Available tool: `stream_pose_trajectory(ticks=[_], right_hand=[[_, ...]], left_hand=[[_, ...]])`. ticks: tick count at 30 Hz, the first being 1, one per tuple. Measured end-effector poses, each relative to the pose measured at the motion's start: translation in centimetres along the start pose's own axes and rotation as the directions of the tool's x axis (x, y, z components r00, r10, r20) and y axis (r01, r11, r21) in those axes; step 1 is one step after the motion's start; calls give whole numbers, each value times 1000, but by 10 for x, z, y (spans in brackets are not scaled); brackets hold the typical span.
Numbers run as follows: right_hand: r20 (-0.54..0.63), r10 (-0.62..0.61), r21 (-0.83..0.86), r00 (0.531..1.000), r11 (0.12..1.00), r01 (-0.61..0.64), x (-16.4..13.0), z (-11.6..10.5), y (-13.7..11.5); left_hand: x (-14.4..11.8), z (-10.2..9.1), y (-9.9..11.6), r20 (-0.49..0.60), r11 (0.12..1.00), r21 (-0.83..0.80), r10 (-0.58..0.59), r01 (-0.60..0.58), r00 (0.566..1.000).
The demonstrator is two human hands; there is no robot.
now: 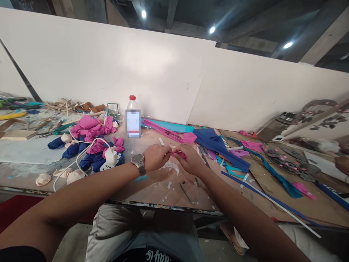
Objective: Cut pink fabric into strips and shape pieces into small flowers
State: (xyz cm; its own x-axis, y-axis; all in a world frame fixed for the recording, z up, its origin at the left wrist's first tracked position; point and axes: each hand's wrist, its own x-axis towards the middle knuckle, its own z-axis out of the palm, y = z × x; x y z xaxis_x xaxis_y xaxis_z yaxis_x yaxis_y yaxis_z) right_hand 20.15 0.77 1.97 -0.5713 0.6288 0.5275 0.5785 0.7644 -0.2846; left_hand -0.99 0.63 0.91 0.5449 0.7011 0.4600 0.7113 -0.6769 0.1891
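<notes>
Over the middle of the worktable (152,189), both hands meet fingertip to fingertip on a small piece of bright pink crepe paper (182,155). My left hand (156,157), below a metal wristwatch (137,160), pinches its left end. My right hand (189,158) has its fingers closed round the rest, so much of the piece is hidden. Just behind lie a pink paper strip (163,131) and a wide blue paper sheet (211,140). A pale curved mark shows on the table beneath the hands.
To the left are pink crumpled bundles (89,128), dark blue bundles (71,150), cream bundles (43,179) and a white charger (111,156) with a looping cable. A red-capped bottle (132,103) stands behind a phone-like screen (133,124). At right, another person's hand (342,164) shows.
</notes>
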Motion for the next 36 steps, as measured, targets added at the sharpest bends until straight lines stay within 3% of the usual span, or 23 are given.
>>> stream_pose_trajectory(ticks=[36], right_hand=[[-29,-16,-29,999,999,15,0,-2,-2]], left_hand=[[-1,-2,2,4,1000,-25,4,-4,1000]])
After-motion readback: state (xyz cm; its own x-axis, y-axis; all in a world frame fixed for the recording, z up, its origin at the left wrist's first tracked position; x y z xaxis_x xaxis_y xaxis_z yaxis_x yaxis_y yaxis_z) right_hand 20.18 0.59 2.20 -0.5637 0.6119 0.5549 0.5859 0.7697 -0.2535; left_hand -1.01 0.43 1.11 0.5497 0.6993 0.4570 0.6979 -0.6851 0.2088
